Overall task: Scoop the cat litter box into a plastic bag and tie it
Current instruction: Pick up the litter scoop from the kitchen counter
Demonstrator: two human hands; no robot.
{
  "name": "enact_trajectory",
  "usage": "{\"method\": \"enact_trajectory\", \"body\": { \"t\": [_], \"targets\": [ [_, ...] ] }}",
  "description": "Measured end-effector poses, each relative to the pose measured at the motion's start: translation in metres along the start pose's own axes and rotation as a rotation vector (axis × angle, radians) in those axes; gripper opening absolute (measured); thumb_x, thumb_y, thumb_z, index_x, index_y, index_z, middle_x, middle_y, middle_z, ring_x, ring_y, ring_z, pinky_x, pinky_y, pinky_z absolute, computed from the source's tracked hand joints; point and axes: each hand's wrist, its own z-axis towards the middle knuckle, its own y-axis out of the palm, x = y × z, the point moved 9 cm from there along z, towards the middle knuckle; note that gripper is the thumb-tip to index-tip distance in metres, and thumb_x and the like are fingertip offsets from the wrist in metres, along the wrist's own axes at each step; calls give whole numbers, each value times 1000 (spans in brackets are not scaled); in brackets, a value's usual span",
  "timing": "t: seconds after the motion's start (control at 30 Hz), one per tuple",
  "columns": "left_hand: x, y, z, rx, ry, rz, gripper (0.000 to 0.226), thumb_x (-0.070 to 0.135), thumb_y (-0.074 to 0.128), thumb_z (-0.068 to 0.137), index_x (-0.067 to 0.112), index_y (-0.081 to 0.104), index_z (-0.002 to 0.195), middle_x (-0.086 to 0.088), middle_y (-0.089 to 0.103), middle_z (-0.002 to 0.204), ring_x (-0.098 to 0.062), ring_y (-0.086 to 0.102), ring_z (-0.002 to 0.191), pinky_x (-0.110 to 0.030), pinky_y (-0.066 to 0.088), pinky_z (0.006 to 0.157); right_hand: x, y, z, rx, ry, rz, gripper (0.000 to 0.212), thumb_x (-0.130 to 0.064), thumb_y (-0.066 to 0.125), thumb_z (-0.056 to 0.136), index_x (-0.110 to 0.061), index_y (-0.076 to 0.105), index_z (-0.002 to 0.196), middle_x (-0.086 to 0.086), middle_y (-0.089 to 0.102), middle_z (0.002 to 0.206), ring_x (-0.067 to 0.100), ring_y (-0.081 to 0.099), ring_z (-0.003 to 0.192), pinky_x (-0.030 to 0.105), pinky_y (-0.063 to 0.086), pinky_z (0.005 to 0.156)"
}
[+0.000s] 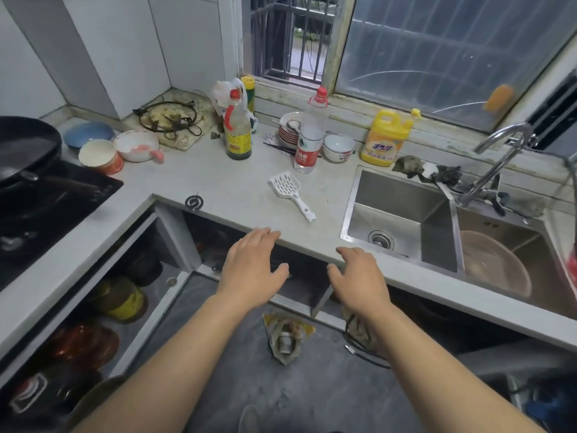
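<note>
A white slotted litter scoop point(290, 194) lies flat on the pale kitchen counter point(224, 182), handle pointing toward me. My left hand point(253, 264) is stretched out with relaxed fingers, its fingertips at the counter's front edge just below the scoop. My right hand point(359, 276) is likewise spread with fingers straight, level with the counter edge to the right. Both hands hold nothing. No litter box shows in view. A white plastic bag point(223, 92) sits bunched behind a bottle at the back of the counter.
A steel double sink point(402, 214) with a tap point(499, 157) is right of the scoop. Bottles point(238, 129), bowls point(338, 148) and yellow detergent point(385, 139) crowd the counter's back. A black pan point(25, 151) sits on the hob at left. Open shelves below hold jars; a crumpled bag point(285, 337) lies on the floor.
</note>
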Motion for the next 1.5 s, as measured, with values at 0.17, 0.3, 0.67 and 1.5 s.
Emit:
{"method": "enact_trajectory", "body": {
  "t": [0.17,0.3,0.67,1.5],
  "targets": [
    [-19,14,15,-33,-53,-26,69,46,54,94,28,31,157,8,28,164,-13,17,154,-39,16,125,4,23,30,-59,25,-17,49,-33,51,97,-14,52,143,8,56,138,29,47,128,39,42,104],
    [-33,26,28,-56,-111,-28,68,46,54,94,29,31,156,8,28,164,-12,15,154,-38,15,125,16,31,61,-68,40,-10,47,-32,51,96,-13,55,139,11,57,132,31,48,124,40,44,101],
    [-20,66,94,-51,-333,10,67,43,55,95,29,32,156,8,28,164,-13,16,153,-37,14,126,32,60,208,-169,-80,49,40,-30,52,97,-8,55,131,12,57,122,31,53,112,38,46,89],
    [-43,88,120,-24,-594,79,66,45,51,98,36,23,157,14,18,166,-8,7,155,-31,-1,121,12,165,359,-365,-45,39,29,-20,53,96,-2,53,120,19,50,123,39,53,112,38,44,87]
  ]
}}
